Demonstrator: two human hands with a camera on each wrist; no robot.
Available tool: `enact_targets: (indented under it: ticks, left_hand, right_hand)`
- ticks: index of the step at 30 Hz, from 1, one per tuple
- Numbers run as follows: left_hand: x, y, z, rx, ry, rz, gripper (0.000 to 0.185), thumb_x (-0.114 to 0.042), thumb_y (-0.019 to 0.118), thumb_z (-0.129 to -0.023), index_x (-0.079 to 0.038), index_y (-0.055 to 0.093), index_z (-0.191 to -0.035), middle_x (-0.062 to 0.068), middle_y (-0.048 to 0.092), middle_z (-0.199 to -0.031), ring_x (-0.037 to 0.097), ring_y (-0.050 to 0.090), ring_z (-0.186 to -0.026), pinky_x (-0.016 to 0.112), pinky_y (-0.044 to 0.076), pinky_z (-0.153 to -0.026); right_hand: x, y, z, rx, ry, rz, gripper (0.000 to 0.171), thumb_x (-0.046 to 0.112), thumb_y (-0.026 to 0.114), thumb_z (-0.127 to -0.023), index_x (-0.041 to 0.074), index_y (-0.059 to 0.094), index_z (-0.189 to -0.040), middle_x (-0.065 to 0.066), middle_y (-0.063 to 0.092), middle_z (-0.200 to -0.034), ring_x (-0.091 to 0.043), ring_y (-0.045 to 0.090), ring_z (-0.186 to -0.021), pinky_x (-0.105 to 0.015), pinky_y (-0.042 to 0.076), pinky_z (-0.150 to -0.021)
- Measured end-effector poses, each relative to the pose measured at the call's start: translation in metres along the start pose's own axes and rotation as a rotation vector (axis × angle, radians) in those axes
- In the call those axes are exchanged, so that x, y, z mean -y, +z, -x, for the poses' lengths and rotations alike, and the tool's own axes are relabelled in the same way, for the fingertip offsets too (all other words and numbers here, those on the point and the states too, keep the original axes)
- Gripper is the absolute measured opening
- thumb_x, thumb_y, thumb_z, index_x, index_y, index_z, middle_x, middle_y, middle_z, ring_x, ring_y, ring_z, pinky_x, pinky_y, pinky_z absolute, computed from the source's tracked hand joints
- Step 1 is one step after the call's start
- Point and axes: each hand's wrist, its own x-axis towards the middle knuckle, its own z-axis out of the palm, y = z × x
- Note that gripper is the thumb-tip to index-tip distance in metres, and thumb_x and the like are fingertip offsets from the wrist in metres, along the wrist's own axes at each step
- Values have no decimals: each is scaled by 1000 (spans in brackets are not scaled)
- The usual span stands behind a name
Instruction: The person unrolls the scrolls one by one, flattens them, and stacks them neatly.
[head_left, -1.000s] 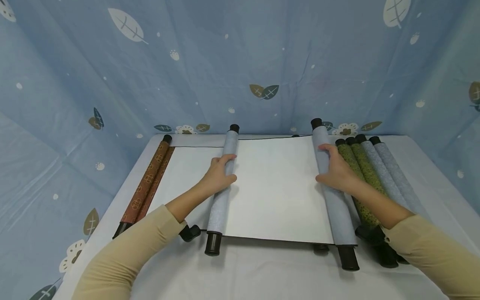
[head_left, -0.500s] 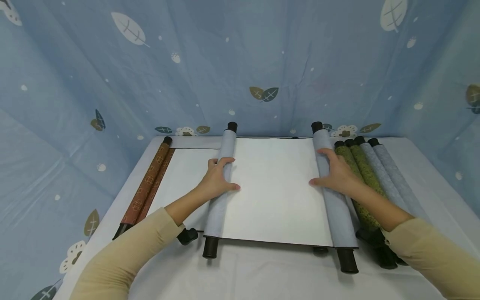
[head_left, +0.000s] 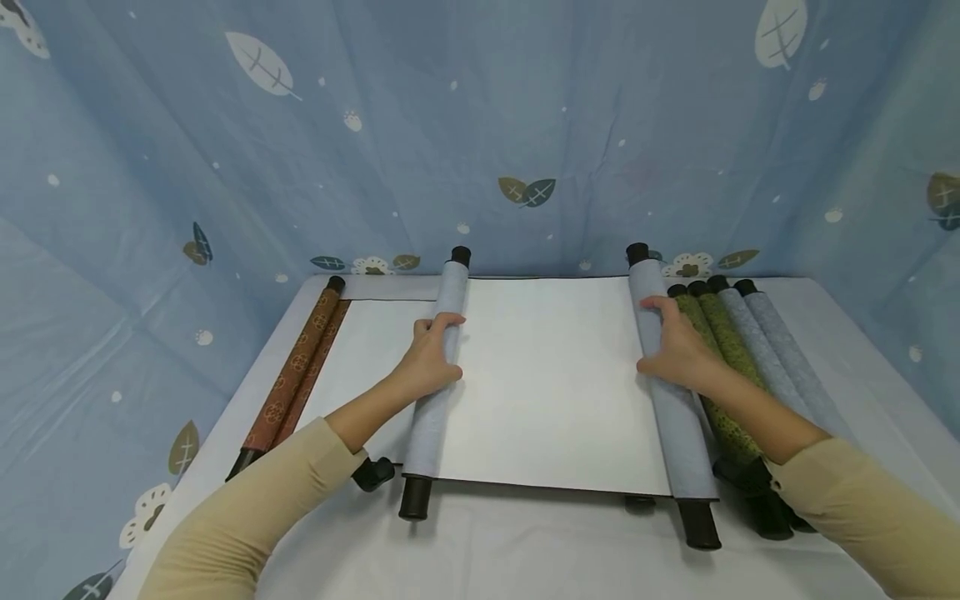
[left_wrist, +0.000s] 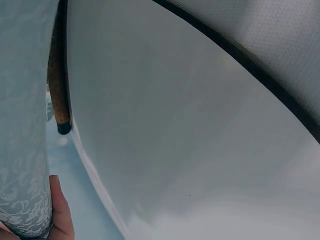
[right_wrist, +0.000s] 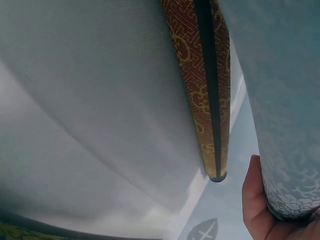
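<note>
Blue leaf-print fabric surrounds a white table point(head_left: 525, 558) where a scroll's blank white sheet point(head_left: 551, 379) lies spread at the centre. The left hand point(head_left: 429, 360) curls around its left pale-blue roll point(head_left: 437, 375); the right hand point(head_left: 678, 350) grips the right roll point(head_left: 667, 383). A brown scroll point(head_left: 296, 371) lies far left; green and blue rolled scrolls point(head_left: 750, 350) lie just right.

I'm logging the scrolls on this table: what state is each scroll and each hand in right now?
Pale blue scroll with blank white sheet: partly unrolled, flat, a roll at each end.
Left hand: fingers curled over the left roll.
Right hand: fingers curled over the right roll.
Brown patterned scroll: partly unrolled under the blue one.
Two green rolled scrolls: rolled shut, side by side.
Two pale blue rolled scrolls: rolled shut.
</note>
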Motion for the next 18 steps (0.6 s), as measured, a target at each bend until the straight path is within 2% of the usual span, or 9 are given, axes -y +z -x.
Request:
enact_targets:
  ticks: [7, 13, 18]
  left_hand:
    - [1, -1, 2, 1, -5, -11, 77, 1, 59, -70, -18, 34, -140, 26, 25, -138, 41, 45, -111, 50, 43, -85]
    - [2, -2, 3, 1, 6, -26, 76, -3, 59, -73, -17, 31, -142, 25, 30, -138, 37, 46, -111, 50, 41, -87]
    - [1, -2, 5, 0, 12, -6, 74, -5, 58, -76, -18, 27, -142, 23, 21, -141, 38, 45, -113, 48, 42, -86]
  right_hand:
    - [-2, -3, 2, -29, -32, -17, 88, -3, 65, -74, -1, 11, -143, -39, 19, -140, -51, 31, -118, -62, 34, -86]
    - [-3, -6, 6, -26, -26, -6, 85, -1, 62, -79, -1, 9, -145, -39, 16, -142, -52, 28, -121, -62, 33, -87]
    - [-6, -8, 8, 13, -35, 20, 80, 1, 56, -84, 1, 7, -147, -44, 11, -139, -56, 22, -123, -65, 33, -84]
